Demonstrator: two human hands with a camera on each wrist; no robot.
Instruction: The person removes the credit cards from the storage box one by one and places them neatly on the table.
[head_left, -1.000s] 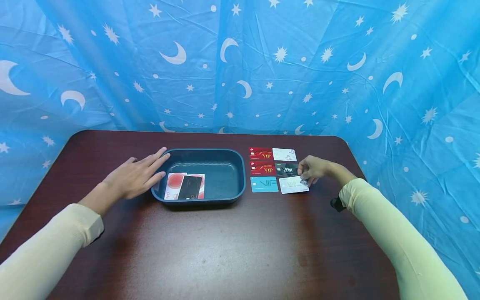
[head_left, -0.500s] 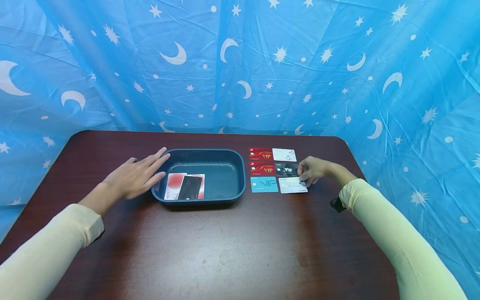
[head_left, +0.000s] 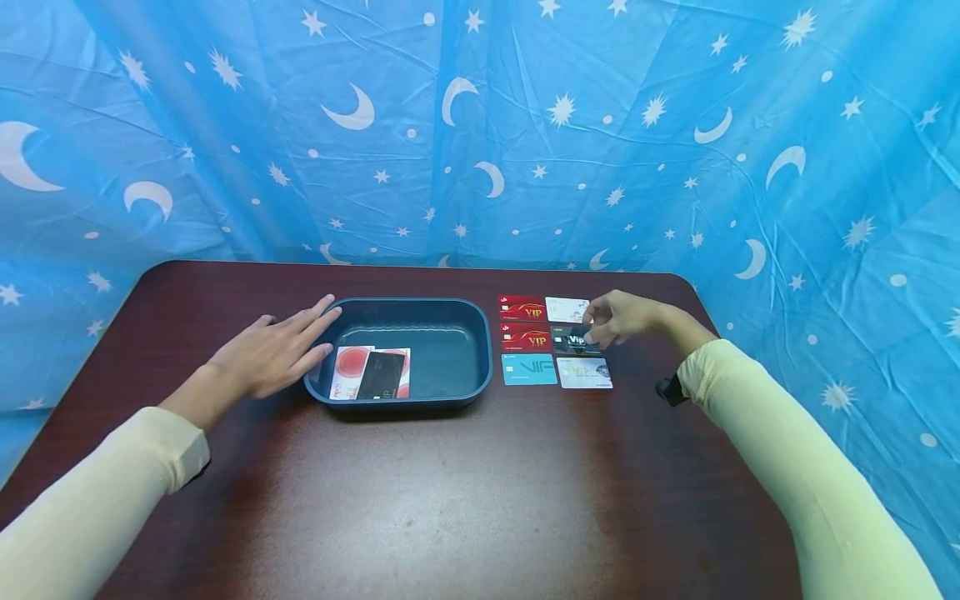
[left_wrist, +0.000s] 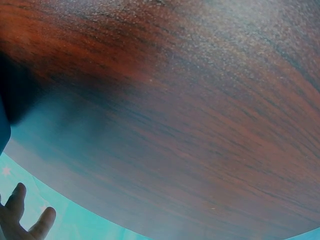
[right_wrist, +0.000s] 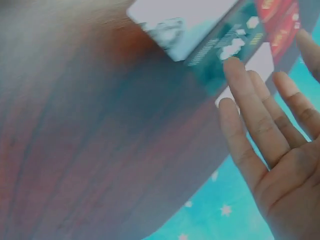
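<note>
Brown, streaky tabletop [left_wrist: 190, 120] fills most of what I can see, catching pale light toward the upper right. Down at the lower left, fingers of the left hand [left_wrist: 16, 225] stand apart before starry turquoise cloth [left_wrist: 75, 221]. A blue thing [left_wrist: 3, 132] pokes in above, mostly cut off.

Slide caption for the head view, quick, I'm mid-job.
Left grip at the blue tray, right grip over the black card among six cards in two columns.

left sleeve [head_left: 90, 517]: 8 o'clock, pale yellow, broad cuff | right sleeve [head_left: 795, 458]: 4 o'clock, pale yellow | black piece [head_left: 670, 391]: right cuff's 8 o'clock
</note>
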